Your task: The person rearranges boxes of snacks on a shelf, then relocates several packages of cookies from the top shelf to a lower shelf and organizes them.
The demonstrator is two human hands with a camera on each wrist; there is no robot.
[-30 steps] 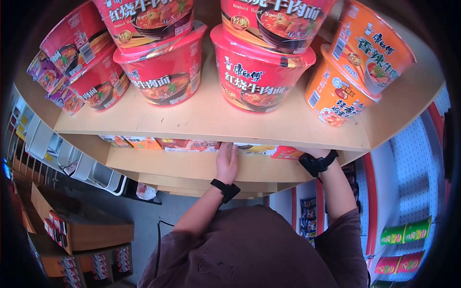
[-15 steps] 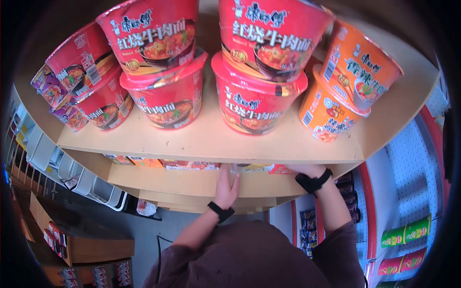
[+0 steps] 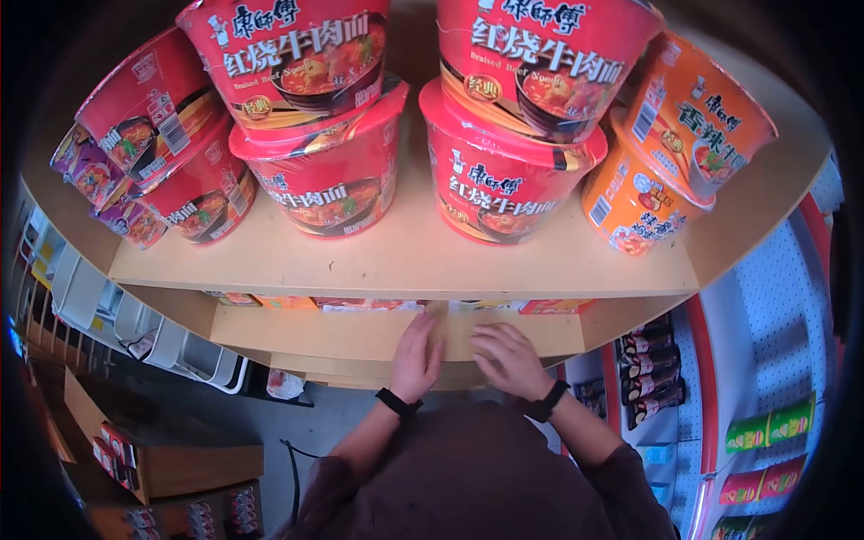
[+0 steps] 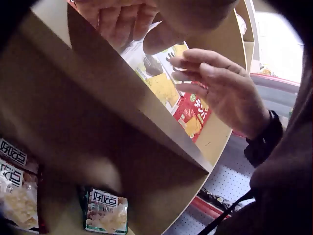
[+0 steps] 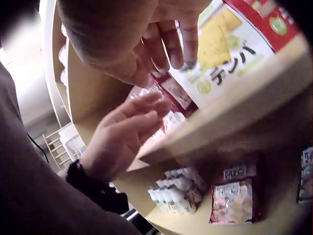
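My left hand [image 3: 418,358] is held at the front of the lower shelf, fingers extended and holding nothing. To its right, my right hand [image 3: 509,358] hovers over the shelf's front edge, its fingers loosely bent around nothing. Behind them stands a row of packs under the upper board. A white snack pack with yellow crackers [image 5: 215,46] is close beyond the right fingers. Beside it is a red snack pack [image 4: 193,115]. Left of these, a red and white pack [image 3: 369,306] and an orange pack [image 3: 286,302] are partly hidden by the board.
Red noodle bowls [image 3: 328,198] and orange noodle bowls [image 3: 634,202] are stacked in twos on the upper shelf [image 3: 396,265], above the hands. Small snack bags [image 4: 106,210] and white bottles [image 5: 176,193] lie on another level. A pegboard rack [image 3: 756,306] stands right.
My right hand has come away from the right end of the lower shelf, moving left and back toward my body. My left hand has drawn slightly back from the row of packs.
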